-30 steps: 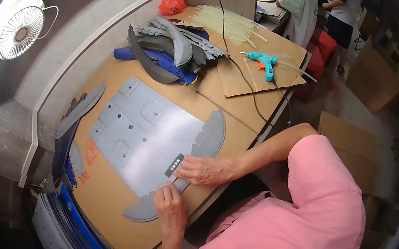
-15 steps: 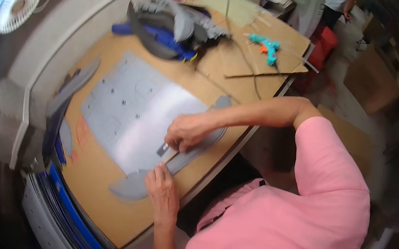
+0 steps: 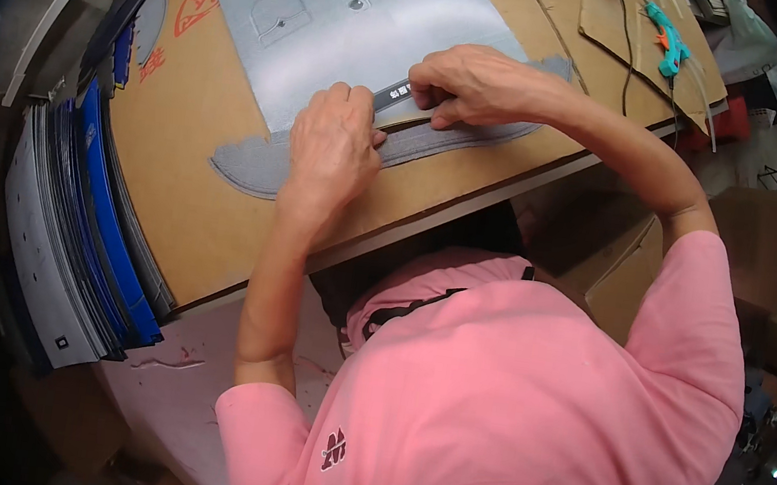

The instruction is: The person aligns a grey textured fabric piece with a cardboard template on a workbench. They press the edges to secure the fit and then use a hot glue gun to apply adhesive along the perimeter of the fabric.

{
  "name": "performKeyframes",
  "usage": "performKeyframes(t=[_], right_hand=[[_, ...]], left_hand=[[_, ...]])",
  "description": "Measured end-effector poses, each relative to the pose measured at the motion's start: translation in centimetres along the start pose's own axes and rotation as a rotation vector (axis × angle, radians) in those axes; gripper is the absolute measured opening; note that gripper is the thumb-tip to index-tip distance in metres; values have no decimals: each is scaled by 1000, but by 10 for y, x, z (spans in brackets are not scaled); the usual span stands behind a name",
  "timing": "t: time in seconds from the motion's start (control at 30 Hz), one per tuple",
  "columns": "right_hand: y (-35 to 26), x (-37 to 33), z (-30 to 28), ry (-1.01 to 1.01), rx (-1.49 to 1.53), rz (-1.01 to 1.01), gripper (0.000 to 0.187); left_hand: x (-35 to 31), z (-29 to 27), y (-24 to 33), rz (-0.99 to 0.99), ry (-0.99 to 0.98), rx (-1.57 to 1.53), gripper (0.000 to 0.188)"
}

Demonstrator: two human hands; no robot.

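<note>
A large grey felt sheet (image 3: 335, 49) with pocket-like outlines and dark dots lies on the table. At its near edge, a black label strip (image 3: 394, 95) with white markings lies between my hands. My right hand (image 3: 478, 86) is closed in a pinch at the strip's right end. My left hand (image 3: 333, 142) has its fingers bent over the sheet's near edge, thumb tucked in beside them; what is under the fingertips is hidden. Along that edge runs a curved grey felt piece (image 3: 247, 165), partly covered by my left hand. A narrow tan band shows between the hands.
The brown tabletop (image 3: 180, 225) has red marks at left. A stack of grey and blue felt panels (image 3: 65, 239) stands off its left edge. A teal glue gun (image 3: 668, 44) with a cord lies on cardboard at the far right. Cardboard boxes (image 3: 747, 241) stand right of the table.
The view has turned and come closer, so the fan and the pile at the back are out of sight. Both hands stay at the sheet's near edge; the black label strip shows larger between them.
</note>
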State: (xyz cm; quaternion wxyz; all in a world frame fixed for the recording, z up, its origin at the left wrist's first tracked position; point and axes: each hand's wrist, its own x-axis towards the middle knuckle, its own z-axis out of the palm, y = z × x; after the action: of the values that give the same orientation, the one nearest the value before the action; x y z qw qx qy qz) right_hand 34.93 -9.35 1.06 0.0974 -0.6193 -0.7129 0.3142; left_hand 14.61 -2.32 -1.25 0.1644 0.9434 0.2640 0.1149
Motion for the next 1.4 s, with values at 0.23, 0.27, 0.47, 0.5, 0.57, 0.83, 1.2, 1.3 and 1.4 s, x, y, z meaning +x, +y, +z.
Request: performKeyframes(t=[0.23,0.27,0.47,0.5,0.57,0.83,1.2,1.3,1.4], right_hand=[[14,3,-8,-105,91,-173,33],[3,12,-13,-171,110,-171,37],[15,11,-13,-207,226,-165,34],[11,10,-12,-193,169,-153,32],[9,11,-2,-104,33,-204,22],[-6,5,22,441,-273,-512,10],[9,-33,6,415,-378,-248,10],[13,-34,13,440,-395,-251,12],[11,-40,7,450,-347,-259,15]], left_hand=[[-13,5,13,121,166,140,12],[-21,1,12,122,245,237,12],[-19,3,21,328,421,367,15],[-20,4,21,327,418,364,15],[-20,1,29,293,372,212,11],[-16,-14,19,37,0,94,9],[-2,-5,26,175,221,0,7],[7,-2,25,169,159,45,17],[10,-3,27,173,160,59,20]])
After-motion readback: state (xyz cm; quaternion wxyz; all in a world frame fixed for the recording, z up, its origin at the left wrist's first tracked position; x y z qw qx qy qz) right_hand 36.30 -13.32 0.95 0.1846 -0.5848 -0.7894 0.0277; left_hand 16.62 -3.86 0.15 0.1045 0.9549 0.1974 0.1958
